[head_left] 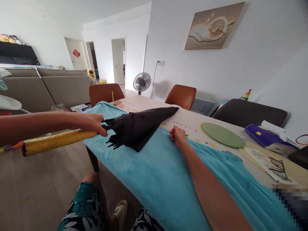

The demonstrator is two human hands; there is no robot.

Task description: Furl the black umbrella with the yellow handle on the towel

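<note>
A folded black umbrella (139,126) lies across a turquoise towel (154,173) spread on the table, its tip pointing toward the far side. My left hand (90,123) is closed around the umbrella's shaft just behind the canopy, above a long yellow handle (56,142) that sticks out past the table's edge. My right hand (178,136) rests in a loose fist on the towel's far edge, just right of the umbrella, with nothing visible in it.
A green round mat (222,134), a purple pack (267,136), papers and glasses (276,165) lie on the table to the right. Brown chairs (180,95) stand behind the table, a fan (141,82) and grey sofa (48,86) beyond. My knees are below the table's edge.
</note>
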